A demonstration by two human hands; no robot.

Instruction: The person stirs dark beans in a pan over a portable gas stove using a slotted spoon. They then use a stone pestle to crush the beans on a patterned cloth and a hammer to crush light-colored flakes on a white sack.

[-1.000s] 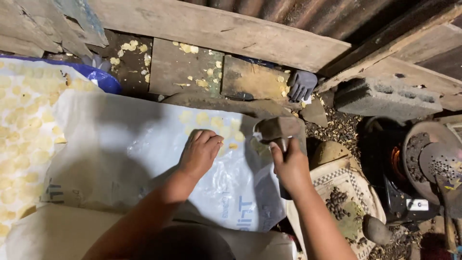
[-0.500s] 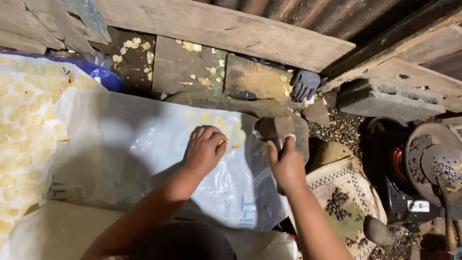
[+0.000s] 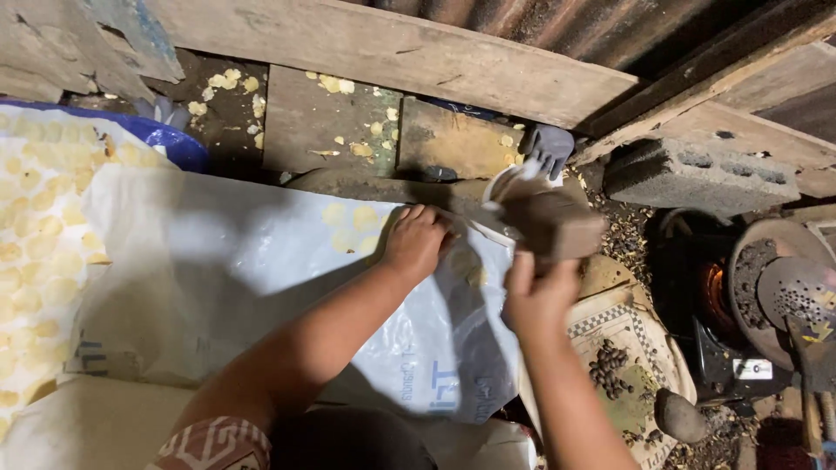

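item: wooden block (image 3: pixel 550 224), brown, blurred, raised above the edge of the white plastic sheet (image 3: pixel 261 278); my right hand (image 3: pixel 538 294) is closed around its lower end. my left hand (image 3: pixel 416 240), fingers curled, presses down on the sheet's far edge just beside the block. under the sheet: a few flattened yellow pieces (image 3: pixel 353 215) show through near that hand; much of the sheet shows none. done so far, by my judgement: a wide spread of flat yellow discs (image 3: pixel 30 261) on the pale sheet to the left. changes from earlier frames: the block is lifted higher and tilted; left hand sits nearer the edge. surroundings: wooden planks (image 3: pixel 392 52), concrete block (image 3: pixel 697 174), glowing stove (image 3: pixel 710 287) at right.
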